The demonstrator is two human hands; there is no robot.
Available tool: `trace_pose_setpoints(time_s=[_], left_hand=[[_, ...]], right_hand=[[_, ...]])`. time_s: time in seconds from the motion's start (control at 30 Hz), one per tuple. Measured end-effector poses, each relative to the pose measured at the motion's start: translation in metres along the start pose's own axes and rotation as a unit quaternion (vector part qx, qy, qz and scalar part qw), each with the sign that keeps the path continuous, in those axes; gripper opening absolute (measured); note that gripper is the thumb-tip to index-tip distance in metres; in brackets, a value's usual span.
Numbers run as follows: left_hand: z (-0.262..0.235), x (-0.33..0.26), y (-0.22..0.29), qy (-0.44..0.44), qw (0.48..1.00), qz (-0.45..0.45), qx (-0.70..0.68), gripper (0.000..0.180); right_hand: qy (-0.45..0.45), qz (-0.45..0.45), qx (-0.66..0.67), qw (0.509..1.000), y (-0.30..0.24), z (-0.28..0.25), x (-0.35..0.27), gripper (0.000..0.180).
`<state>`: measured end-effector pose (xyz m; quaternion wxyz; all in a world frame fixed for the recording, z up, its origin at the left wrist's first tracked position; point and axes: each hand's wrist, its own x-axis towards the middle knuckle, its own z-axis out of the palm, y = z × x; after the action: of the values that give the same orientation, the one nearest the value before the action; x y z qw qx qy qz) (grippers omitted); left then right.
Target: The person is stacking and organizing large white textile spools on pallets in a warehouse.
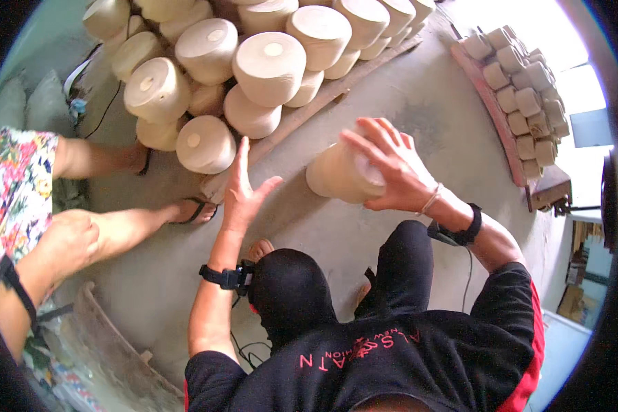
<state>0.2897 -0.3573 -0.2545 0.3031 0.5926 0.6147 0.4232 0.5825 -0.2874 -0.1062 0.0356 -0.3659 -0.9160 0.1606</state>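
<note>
A pale beige, rounded and tapering clay pot (338, 175) is at the middle of the view, low over or on the floor; I cannot tell which. My right hand (397, 168) grips its right end, the fingers spread over the top and the thumb beneath. To the left, my left hand (244, 189) is raised with fingers stretched and thumb apart, holding nothing. Its fingertips come close to a similar pot (206, 144) at the near corner of a stack. More such pots (269, 62), most with a pale round spot on the flat end, are piled there in layers.
A wooden pallet edge (323, 103) runs under the stack. Far right, smaller clay pieces (527, 101) lie piled on a reddish board (491, 117). Someone in floral shorts (20, 199) sits at left, a sandalled foot (198, 211) near the pallet. Cables trail by my legs.
</note>
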Motion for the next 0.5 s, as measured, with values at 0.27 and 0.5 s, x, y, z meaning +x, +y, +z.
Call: trace_pose_setpoints(time_s=[0.27, 0.5], left_hand=[[-0.035, -0.025, 0.054, -0.071, 0.906, -0.123, -0.4, 0.108], [-0.083, -0.039, 0.043, -0.057, 0.827, -0.169, -0.533, 0.113]], right_hand=[[0.098, -0.065, 0.229, 0.966, -0.034, -0.009, 0.066, 0.114], [0.092, -0.008, 0.703, 0.705, -0.088, 0.07, 0.1, 0.124]])
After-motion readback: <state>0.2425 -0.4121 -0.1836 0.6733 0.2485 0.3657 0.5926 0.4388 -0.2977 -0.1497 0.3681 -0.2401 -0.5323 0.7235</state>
